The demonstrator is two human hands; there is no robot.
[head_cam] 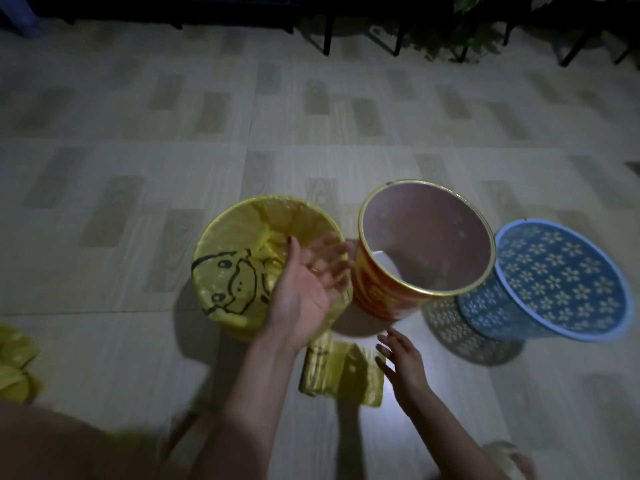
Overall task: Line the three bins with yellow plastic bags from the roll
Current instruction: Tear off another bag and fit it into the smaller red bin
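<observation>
On a pale tiled floor (pixel 138 358) patterned with darker wood-grain rectangles, three bins are seen from above in dim light. Along the 12 o'clock edge, dark furniture legs (pixel 327 32) and a leafy plant (pixel 464 29) are visible. At 8 o'clock, near the frame's edge, a heap of crumpled yellow plastic (pixel 14 365) lies on the floor.

Toward 6 o'clock, just below the bins, the roll of yellow bags (pixel 318 372) lies partly unrolled, a flat length (pixel 360 375) spread beside it.

At centre left stands the first bin (pixel 207 251), lined with a yellow bag (pixel 228 278) that is folded over its rim and printed with a black cartoon figure. Its right side is partly hidden by the left hand (pixel 308 289), held palm up with blurred fingers spread loosely and nothing in it. Whether it touches the bag cannot be told.

Just to the right, the red and gold bin (pixel 377 292) is tilted, its pinkish inside bare. At 3 o'clock, the blue bin (pixel 519 317) with white flower cut-outs is also unlined and leans close against the red one.

The right hand (pixel 405 365) hovers above the floor between the roll and the red bin, fingers relaxed and apart, holding nothing.
</observation>
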